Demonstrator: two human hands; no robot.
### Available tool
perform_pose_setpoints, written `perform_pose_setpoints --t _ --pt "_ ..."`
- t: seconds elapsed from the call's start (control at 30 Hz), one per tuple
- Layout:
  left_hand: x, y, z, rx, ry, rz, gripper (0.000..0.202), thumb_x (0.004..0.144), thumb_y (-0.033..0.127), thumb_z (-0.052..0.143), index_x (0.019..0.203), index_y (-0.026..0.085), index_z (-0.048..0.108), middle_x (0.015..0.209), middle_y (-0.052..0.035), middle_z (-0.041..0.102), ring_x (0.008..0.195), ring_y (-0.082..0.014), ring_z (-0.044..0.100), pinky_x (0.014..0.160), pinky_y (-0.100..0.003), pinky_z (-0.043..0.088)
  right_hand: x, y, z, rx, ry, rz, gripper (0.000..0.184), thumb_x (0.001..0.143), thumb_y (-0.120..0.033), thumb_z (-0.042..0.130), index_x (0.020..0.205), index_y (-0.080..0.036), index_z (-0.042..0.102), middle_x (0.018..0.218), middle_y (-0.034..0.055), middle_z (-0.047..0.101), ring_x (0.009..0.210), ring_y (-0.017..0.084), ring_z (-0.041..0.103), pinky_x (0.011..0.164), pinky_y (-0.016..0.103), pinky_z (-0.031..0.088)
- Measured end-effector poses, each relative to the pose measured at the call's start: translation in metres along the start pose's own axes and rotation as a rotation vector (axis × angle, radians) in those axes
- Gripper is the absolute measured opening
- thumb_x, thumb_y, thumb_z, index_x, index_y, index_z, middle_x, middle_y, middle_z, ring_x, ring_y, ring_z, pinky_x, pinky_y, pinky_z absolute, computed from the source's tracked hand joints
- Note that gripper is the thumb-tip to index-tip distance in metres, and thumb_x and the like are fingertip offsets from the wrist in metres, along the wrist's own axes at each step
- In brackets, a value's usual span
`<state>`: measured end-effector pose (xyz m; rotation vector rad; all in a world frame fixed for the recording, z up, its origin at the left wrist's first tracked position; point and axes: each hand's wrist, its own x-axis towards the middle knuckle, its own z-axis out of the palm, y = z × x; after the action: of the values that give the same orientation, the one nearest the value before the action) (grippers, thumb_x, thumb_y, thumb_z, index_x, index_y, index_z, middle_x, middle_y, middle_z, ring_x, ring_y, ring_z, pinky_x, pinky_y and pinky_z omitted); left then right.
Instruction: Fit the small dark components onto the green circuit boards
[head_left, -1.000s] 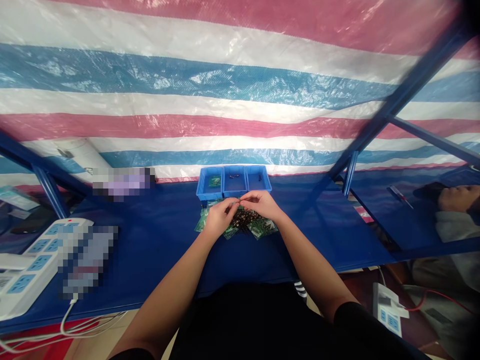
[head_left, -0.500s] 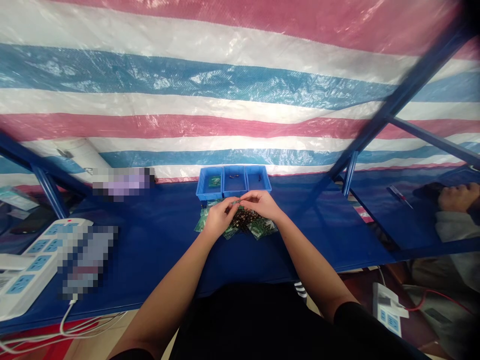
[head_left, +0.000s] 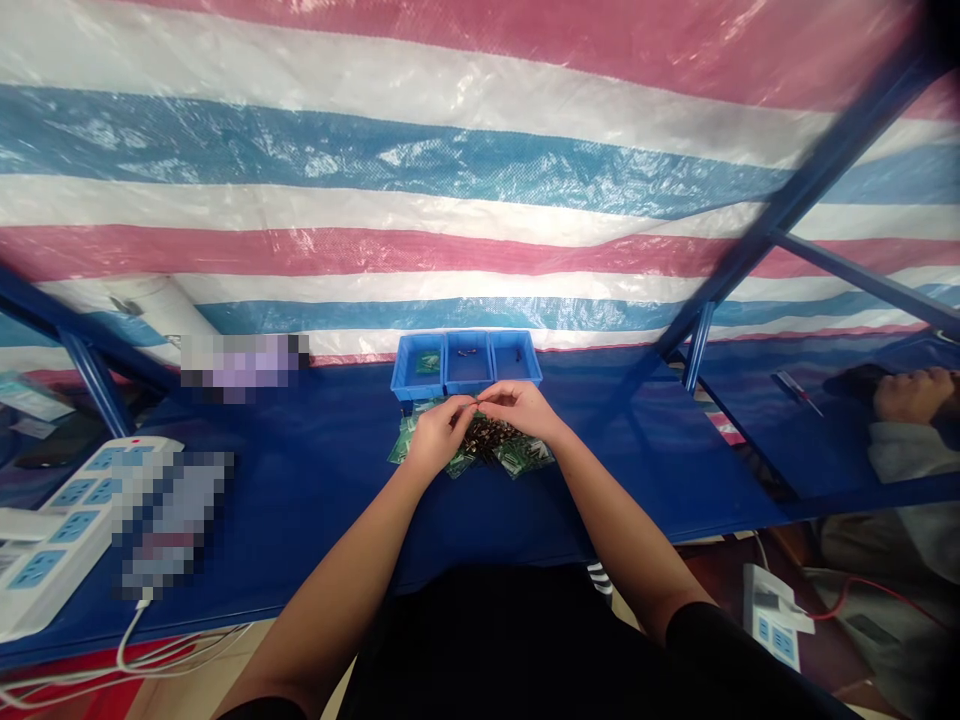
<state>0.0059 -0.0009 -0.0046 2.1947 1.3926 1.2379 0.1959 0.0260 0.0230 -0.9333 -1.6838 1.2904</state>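
Observation:
My left hand (head_left: 437, 434) and my right hand (head_left: 522, 407) meet fingertip to fingertip over a pile of small green circuit boards and dark parts (head_left: 487, 448) on the blue table (head_left: 315, 490). Both hands are closed in a pinch on one tiny piece between them; it is too small to name. Just behind the hands stand three small blue bins (head_left: 466, 362) side by side, the left one with a green board in it, the other two with a few dark bits.
A white power strip (head_left: 56, 530) with cables lies at the table's left end. Blue metal frame bars (head_left: 780, 210) cross at the right. Another person's hand (head_left: 911, 393) rests on the neighbouring bench at far right. A striped tarp (head_left: 450, 170) hangs behind.
My hands stay pinched together over the pile with only slight finger movement. The other person's hand at far right has shifted a little.

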Motion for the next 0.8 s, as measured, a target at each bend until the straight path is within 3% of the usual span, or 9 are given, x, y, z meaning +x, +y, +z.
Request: perform_pose_setpoints --t 0.13,0.5,0.8 --pt "0.0002 0.0012 -0.0007 -0.006 0.018 0.030 0.021 0.091 0.034 0.053 0.104 0.021 0.065 0.067 0.0023 0.064 0.053 -0.0089 0.056 0.053 -0.019 0.043 0.0000 -0.0020 -0.0007 0.018 0.002 -0.008 0.032 0.076 -0.041 0.070 0.095 -0.016 0.071 0.078 0.0050 0.070 0.067 0.015 0.063 0.063 0.027 0.051" --pt "0.0003 0.0010 -0.0027 0.010 -0.001 0.042 0.022 0.093 0.033 0.050 0.104 0.022 0.065 0.091 -0.0016 0.071 0.067 -0.0112 0.064 0.062 -0.021 0.048 0.0001 -0.0006 0.0008 0.013 0.002 0.004 0.034 0.073 -0.044 0.071 0.094 -0.016 0.071 0.081 0.0059 0.071 0.069 0.016 0.064 0.063 0.028 0.052" --pt "-0.0001 0.0015 -0.0025 0.031 -0.010 0.019 0.021 0.093 0.034 0.050 0.101 0.022 0.065 0.077 0.0006 0.069 0.062 -0.0110 0.062 0.059 -0.020 0.045 -0.0004 -0.0024 0.0000 0.032 0.001 0.001 0.035 0.072 -0.043 0.072 0.095 -0.016 0.071 0.083 0.0063 0.071 0.069 0.015 0.063 0.062 0.028 0.051"
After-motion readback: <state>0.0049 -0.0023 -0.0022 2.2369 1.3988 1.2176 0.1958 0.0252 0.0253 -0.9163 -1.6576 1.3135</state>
